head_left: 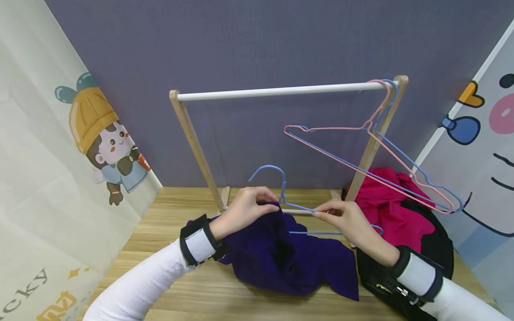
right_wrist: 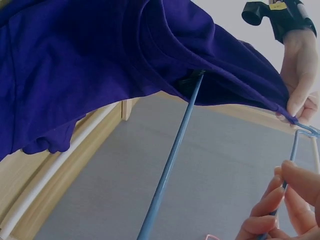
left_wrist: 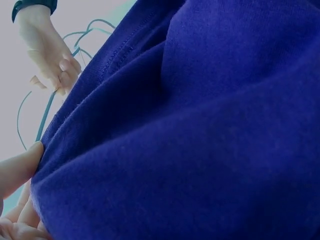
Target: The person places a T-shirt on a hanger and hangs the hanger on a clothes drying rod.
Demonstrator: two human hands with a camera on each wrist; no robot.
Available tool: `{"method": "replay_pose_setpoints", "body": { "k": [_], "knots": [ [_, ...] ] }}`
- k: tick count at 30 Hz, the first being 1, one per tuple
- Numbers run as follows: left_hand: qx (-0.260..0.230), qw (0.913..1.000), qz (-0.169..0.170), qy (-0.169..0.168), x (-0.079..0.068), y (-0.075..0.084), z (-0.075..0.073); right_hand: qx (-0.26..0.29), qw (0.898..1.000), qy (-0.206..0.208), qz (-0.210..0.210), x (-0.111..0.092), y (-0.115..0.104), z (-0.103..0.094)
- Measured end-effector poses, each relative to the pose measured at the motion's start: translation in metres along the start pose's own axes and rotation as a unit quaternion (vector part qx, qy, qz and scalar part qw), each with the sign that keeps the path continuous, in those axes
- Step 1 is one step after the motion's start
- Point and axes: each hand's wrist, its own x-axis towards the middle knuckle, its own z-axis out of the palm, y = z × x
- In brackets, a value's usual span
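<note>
Purple cloth [head_left: 261, 254] is pinched by the left hand [head_left: 246, 208], a blue hanger [head_left: 298, 206] by the right hand [head_left: 346, 218], with the opening [right_wrist: 191, 82] around its bar [right_wrist: 172, 155] revealed only by the right-wrist view.

Cartoon-printed sheets [head_left: 32, 133] and a grey panel [head_left: 257, 44] are enclosing a wood-grain bench [head_left: 148, 240], suggesting a small staged booth.

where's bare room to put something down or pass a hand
Bare wood shows between the left sleeve and printed sheet, and in front of the purple garment. A hand might pass under the rail, between the left post and hung hangers. The right is crowded with pink cloth and black cloth.
</note>
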Motion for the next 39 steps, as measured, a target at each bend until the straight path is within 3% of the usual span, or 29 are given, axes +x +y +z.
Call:
{"method": "replay_pose_setpoints", "body": {
  "k": [6,9,15,22,31,35,39],
  "knots": [
    [0.005,0.9998,-0.002,0.019,0.003,0.0,-0.002,0.001,0.999,-0.004,0.034,0.004,-0.004,-0.001],
    [0.008,0.9996,-0.002,0.027,0.003,-0.001,-0.003,0.005,0.999,0.011,0.031,0.004,-0.007,-0.002],
    [0.006,0.9993,-0.002,0.036,0.003,-0.004,-0.006,0.023,0.998,0.042,-0.032,-0.005,-0.015,-0.005],
    [-0.001,0.9989,-0.011,0.045,0.002,-0.007,-0.01,0.044,0.994,-0.023,-0.098,-0.016,-0.01,0.006],
    [-0.005,0.9983,-0.017,0.055,0.001,-0.007,-0.014,0.076,0.988,-0.129,-0.035,-0.029,0.013,0.038],
    [-0.002,0.9983,-0.017,0.056,0.0,-0.008,-0.013,0.092,0.984,-0.155,-0.007,-0.033,0.015,0.049],
    [-0.002,0.9984,-0.015,0.054,0.0,-0.009,-0.012,0.069,0.983,-0.168,0.025,-0.036,0.014,0.059]
  ]
}}
